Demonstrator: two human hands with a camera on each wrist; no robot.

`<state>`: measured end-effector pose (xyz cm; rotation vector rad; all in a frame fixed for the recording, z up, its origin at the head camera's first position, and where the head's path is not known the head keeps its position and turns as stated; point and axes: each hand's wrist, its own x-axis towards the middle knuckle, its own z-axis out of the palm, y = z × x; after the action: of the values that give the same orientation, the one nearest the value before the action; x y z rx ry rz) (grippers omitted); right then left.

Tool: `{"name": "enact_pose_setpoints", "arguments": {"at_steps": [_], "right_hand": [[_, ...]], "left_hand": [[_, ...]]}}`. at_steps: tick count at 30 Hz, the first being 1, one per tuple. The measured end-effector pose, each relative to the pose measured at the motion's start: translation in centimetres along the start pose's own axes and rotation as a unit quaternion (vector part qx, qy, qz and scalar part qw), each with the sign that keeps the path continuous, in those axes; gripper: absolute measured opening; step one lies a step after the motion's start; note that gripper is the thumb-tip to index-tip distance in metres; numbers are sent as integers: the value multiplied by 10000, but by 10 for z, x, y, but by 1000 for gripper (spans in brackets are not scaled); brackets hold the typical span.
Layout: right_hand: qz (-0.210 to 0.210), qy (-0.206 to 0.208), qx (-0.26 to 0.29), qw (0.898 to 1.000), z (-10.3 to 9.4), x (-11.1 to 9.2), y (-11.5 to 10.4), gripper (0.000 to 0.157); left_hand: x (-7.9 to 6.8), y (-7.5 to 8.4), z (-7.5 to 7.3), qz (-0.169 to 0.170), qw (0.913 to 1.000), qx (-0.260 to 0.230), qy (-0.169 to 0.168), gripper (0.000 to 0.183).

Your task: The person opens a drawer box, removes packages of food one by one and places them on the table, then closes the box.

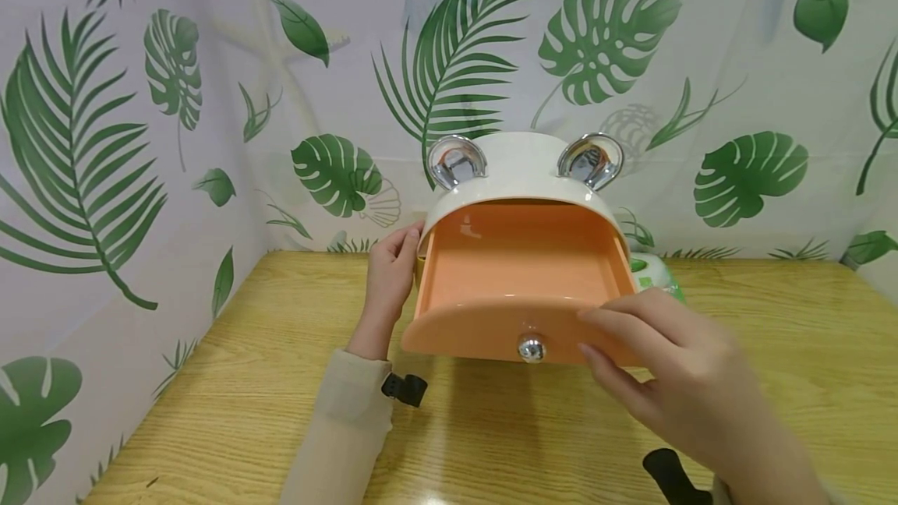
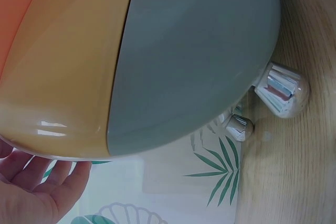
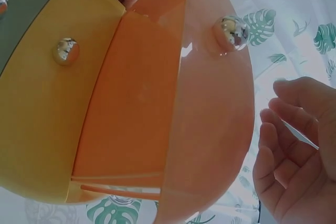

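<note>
A small rounded drawer cabinet with a white top [image 1: 522, 166] and two shiny silver ears stands on the table. Its orange top drawer [image 1: 519, 256] is pulled out, and the visible inside holds nothing. A round silver knob [image 1: 532, 348] sits on the drawer front. Below are a yellow drawer [image 3: 39, 114] and a grey-green section [image 2: 194, 61]. My left hand [image 1: 393, 275] rests against the cabinet's left side, fingers extended along it. Beside the right part of the drawer front is my right hand [image 1: 684, 380], its fingers loosely bent; a gap separates them from the drawer in the right wrist view.
A green-and-white packet [image 1: 655, 275] lies behind the cabinet's right side, partly hidden. Silver feet [image 2: 283, 90] hold the cabinet above the wooden table [image 1: 231, 380]. A leaf-printed cloth [image 1: 351, 84] hangs close behind and at the left.
</note>
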<state>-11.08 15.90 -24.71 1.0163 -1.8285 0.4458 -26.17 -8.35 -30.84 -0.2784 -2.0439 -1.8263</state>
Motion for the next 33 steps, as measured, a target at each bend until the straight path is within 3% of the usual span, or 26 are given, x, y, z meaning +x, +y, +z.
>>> {"name": "enact_pose_setpoints", "arguments": {"at_steps": [5, 11, 19, 33], "right_hand": [[-46, -57, 146, 9999, 14, -24, 15, 24], [-21, -195, 195, 9996, 28, -45, 27, 37], [-97, -239, 241, 9994, 20, -21, 7, 23], [-225, -272, 309, 9989, 32, -35, 14, 30]], "left_hand": [[0, 0, 0, 6, 10000, -2, 7, 29], [0, -2, 0, 10, 10000, 34, 42, 29], [-1, 0, 0, 12, 10000, 44, 51, 29], [-1, 0, 0, 75, 10000, 10, 13, 29]]}}
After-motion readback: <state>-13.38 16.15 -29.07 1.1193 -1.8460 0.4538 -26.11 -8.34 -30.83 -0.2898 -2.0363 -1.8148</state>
